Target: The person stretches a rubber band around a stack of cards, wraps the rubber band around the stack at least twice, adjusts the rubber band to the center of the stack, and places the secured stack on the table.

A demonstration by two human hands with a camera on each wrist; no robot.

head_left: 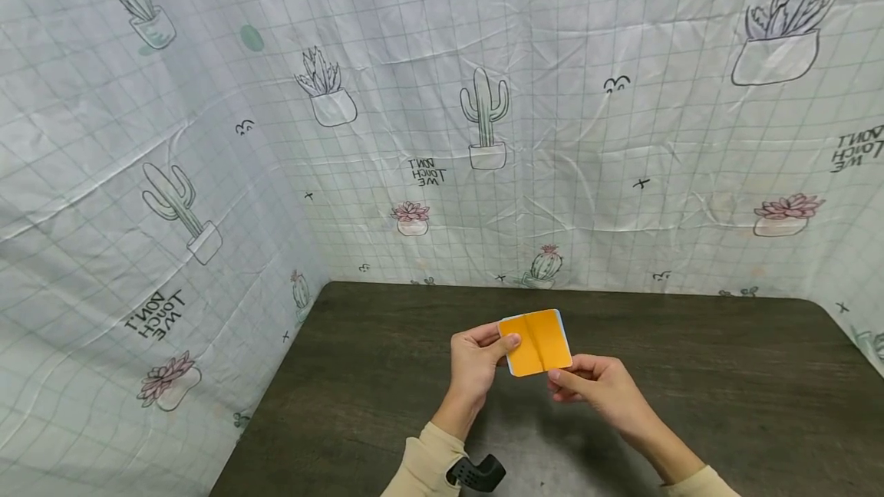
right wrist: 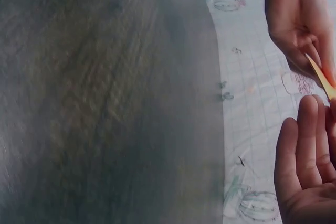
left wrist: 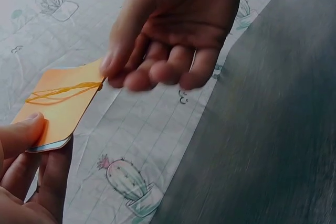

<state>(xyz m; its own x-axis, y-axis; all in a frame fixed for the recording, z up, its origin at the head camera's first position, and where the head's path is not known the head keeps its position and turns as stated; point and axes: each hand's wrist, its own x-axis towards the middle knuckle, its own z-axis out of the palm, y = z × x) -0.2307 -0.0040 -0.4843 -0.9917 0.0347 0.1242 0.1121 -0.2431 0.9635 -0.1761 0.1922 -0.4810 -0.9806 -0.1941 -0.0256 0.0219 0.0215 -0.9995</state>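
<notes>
An orange square card (head_left: 552, 336) with rounded corners and a pale blue edge behind it is held up above the table. Several thin yellow strands (left wrist: 63, 94) run across its face and draw together at one edge. My left hand (head_left: 473, 363) grips the card's left side, thumb on the front and fingers behind. The thumb and forefinger of my right hand (head_left: 601, 390) pinch at the lower edge, right where the strands meet it; whether they also hold the card, I cannot tell. Its other fingers (right wrist: 307, 145) are loosely bent. In the right wrist view the card (right wrist: 325, 80) shows nearly edge-on.
Below the hands lies a dark wood-grain table (head_left: 359, 390). A white gridded cloth (head_left: 566, 198) printed with potted cacti hangs behind it and at the sides. A black strap device (head_left: 476, 474) sits on the left wrist, over a cream sleeve.
</notes>
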